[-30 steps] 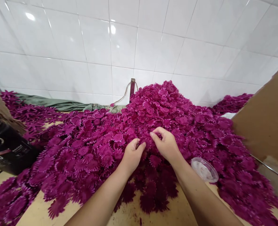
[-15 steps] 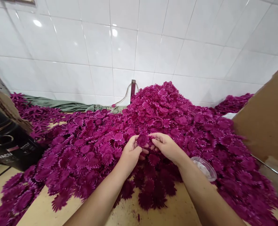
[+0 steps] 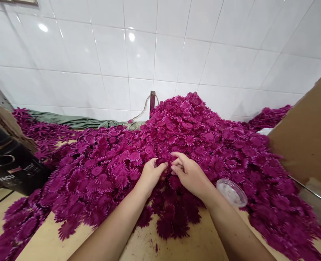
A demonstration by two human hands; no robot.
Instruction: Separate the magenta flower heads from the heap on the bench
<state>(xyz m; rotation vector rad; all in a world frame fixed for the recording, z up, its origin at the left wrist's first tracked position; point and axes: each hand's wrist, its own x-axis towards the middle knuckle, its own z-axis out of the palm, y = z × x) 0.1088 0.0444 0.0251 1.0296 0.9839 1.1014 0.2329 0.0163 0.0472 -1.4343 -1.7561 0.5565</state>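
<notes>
A big heap of magenta fabric flower heads (image 3: 187, 130) covers the wooden table (image 3: 204, 243) and rises against the tiled wall. My left hand (image 3: 151, 174) and my right hand (image 3: 189, 173) meet at the front of the heap, fingertips almost touching. Both are curled in a pinch around one small magenta flower piece (image 3: 161, 161) held between them. Flat dark flower pieces (image 3: 171, 217) lie on the table just below my wrists.
A small clear plastic cup (image 3: 231, 192) lies beside my right forearm. A brown cardboard sheet (image 3: 307, 141) stands at the right. A black box (image 3: 10, 170) under cardboard sits at the left. Green cloth (image 3: 75, 121) and a cable (image 3: 142, 108) run along the wall.
My hands came together: apart over the heap a second ago, then lifting one flower piece, now pinching it between both sets of fingers. The view shifted slightly.
</notes>
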